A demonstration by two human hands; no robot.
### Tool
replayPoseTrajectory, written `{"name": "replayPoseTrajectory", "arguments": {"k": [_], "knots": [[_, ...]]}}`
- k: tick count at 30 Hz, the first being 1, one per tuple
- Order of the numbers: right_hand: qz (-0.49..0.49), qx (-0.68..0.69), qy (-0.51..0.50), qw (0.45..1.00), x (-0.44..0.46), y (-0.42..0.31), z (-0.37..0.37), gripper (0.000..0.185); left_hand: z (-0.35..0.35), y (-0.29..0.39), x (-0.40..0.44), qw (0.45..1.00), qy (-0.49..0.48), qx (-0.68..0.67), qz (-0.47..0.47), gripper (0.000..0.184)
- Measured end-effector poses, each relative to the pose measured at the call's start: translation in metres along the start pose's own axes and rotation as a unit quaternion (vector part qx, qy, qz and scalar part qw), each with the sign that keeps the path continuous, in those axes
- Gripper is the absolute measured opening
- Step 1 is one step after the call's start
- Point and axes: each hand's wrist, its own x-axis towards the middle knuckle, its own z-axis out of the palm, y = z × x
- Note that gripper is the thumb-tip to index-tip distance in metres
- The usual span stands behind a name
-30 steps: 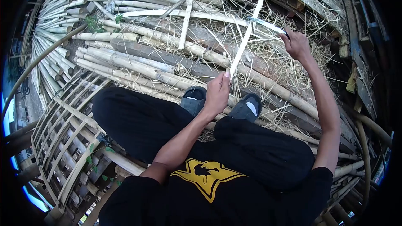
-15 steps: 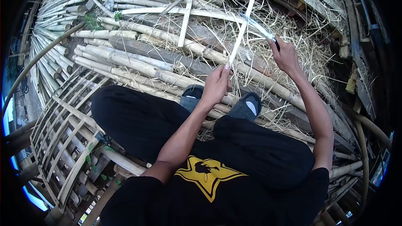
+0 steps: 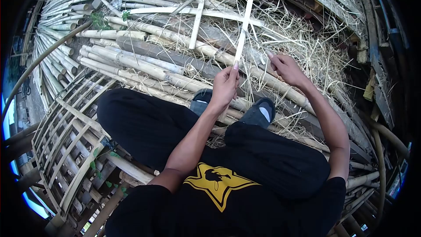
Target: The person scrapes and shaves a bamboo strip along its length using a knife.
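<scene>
My left hand (image 3: 226, 88) is closed around the lower end of a pale, flat bamboo strip (image 3: 246, 19). The strip points up and away, past the top of the view. To its right, my right hand (image 3: 287, 68) is closed in a fist above the shavings. A knife showed in this fist in the earlier view; its blade cannot be made out now. Another long bamboo strip (image 3: 184, 11) lies crosswise behind the held one, with a short bamboo strip (image 3: 199, 15) across it.
Curly bamboo shavings (image 3: 307, 48) are heaped at the right. Bamboo poles (image 3: 144, 63) and a dark beam (image 3: 169, 56) lie before my sandalled feet. More poles (image 3: 55, 30) are stacked at the far left. A woven bamboo lattice (image 3: 72, 136) stands at my left.
My right hand has come down and nearer to me, and the bright knife blade no longer shows. The held bamboo strip has swung left at its far end. My left hand has barely moved.
</scene>
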Motion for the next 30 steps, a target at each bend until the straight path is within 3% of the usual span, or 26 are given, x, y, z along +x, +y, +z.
{"name": "replayPoseTrajectory", "arguments": {"k": [2, 3, 7, 11, 15, 28, 30], "knots": [[-0.045, 0.127, -0.072, 0.988, -0.003, 0.006, 0.011, 0.06, -0.002, 0.0, 0.0, 1.0, 0.003, 0.004, -0.006, 0.038], [-0.065, 0.02, -0.042, 0.997, -0.006, -0.002, 0.009, 0.055, -0.002, 0.002, -0.001, 1.0, -0.011, 0.003, 0.002, 0.034], [-0.115, -0.119, 0.034, 0.986, -0.01, -0.012, 0.001, 0.045, 0.003, 0.006, -0.004, 0.999, -0.026, -0.01, 0.024, 0.026], [-0.085, -0.105, 0.082, 0.987, -0.002, -0.004, -0.006, 0.043, 0.004, 0.004, -0.004, 0.997, -0.08, -0.013, -0.005, 0.025], [-0.094, -0.115, 0.105, 0.983, 0.003, 0.004, -0.007, 0.042, 0.008, 0.006, -0.008, 0.995, -0.075, -0.052, -0.033, 0.027], [-0.139, -0.211, 0.1, 0.962, 0.024, 0.041, -0.035, 0.047, 0.009, 0.01, -0.018, 0.979, -0.125, -0.105, -0.126, 0.029], [-0.042, -0.22, 0.136, 0.965, 0.027, 0.056, -0.058, 0.052, 0.011, 0.009, -0.023, 0.975, -0.135, -0.109, -0.138, 0.029]]}}
